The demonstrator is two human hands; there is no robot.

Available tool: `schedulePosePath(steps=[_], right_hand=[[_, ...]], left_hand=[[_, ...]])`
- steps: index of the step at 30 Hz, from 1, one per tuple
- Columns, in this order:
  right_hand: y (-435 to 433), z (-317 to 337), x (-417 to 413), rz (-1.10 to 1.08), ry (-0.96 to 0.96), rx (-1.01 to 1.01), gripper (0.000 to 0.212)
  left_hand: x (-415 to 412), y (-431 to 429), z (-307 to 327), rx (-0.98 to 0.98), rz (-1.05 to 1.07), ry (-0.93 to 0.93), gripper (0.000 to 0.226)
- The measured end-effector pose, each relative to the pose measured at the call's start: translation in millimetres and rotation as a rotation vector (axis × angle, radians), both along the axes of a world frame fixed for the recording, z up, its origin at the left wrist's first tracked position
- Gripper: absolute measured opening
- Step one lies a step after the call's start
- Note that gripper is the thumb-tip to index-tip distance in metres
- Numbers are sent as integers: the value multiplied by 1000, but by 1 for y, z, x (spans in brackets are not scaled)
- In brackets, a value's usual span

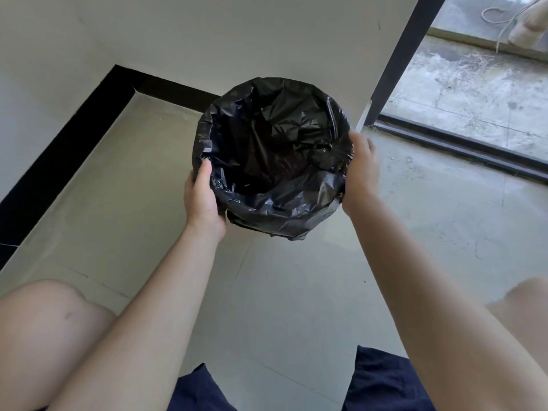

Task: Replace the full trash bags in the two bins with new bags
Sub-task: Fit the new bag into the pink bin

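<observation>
Head view: left hand (204, 197) and right hand (360, 173) gripping opposite sides of black trash bag (272, 149), folded over hidden bin rim, by wall corner above floor (296, 292). Film looking thin, light, slippery, tearable; gripping at rim overhang seeming safest.

Grey floor (296, 292), white wall (207, 40), window (474, 99)

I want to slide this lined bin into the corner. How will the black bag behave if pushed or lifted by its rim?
The black bag looks thin and crumpled, so probably floppy; tugged, it may pull loose. It looks empty, so likely light and easy to tip. Its glossy film may be slick under the left hand and right hand.
</observation>
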State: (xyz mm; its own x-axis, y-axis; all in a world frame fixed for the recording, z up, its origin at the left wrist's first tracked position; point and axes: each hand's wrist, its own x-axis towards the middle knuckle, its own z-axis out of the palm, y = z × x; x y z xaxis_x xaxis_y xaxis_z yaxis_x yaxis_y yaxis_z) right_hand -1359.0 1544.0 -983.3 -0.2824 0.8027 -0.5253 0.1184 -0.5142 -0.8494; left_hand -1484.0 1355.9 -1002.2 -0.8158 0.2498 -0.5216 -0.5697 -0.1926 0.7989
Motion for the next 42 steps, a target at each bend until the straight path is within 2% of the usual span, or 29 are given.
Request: schedulePosePath(steps=[2,4,5,7,8,13,18,23,25,27,30,32,35,36,38,40,42], right_hand=[[-8,-7,6,-90,-41,-90,103],[-20,-16,10,-52,-16,-225,107],[-25,-20,10,-38,3,-244,93],[-31,-21,4,-73,-26,-143,40],[-29,-21,1,-98,-65,-80,23],[-19,-14,-4,-48,-140,-2,35],[-16,-6,-6,-90,-180,-44,27],[-16,-8,-9,20,-541,218,26],[-14,-8,-7,55,-490,205,33],[-15,-9,-5,39,-387,198,46],[-14,-13,-3,38,-363,260,47],[-13,-9,-3,127,-441,335,46],[-8,-9,-2,308,-687,534,69],[-5,-11,-1,328,-744,622,77],[-3,-12,2,331,-785,817,83],[-4,-7,5,365,-839,1030,80],[-6,4,7,430,-885,1168,77]], left_hand=[[-2,5,4,-88,113,46,42],[0,12,4,-199,200,118,40],[2,16,4,-255,226,155,37],[4,22,5,-362,242,208,32],[3,24,4,-394,231,234,31],[-10,23,1,-471,94,264,23],[-22,21,2,-481,-5,167,15],[-22,24,13,-550,25,37,34],[-16,26,15,-607,29,75,51],[-14,24,12,-657,19,145,61],[-19,19,8,-707,-25,266,54],[-24,18,8,-783,-82,356,45],[-29,17,9,-996,-245,469,55],[-30,14,9,-1103,-302,559,64],[-29,9,10,-1279,-371,860,75],[-27,4,16,-1339,-427,1131,72],[-24,0,28,-1365,-519,1267,68]])
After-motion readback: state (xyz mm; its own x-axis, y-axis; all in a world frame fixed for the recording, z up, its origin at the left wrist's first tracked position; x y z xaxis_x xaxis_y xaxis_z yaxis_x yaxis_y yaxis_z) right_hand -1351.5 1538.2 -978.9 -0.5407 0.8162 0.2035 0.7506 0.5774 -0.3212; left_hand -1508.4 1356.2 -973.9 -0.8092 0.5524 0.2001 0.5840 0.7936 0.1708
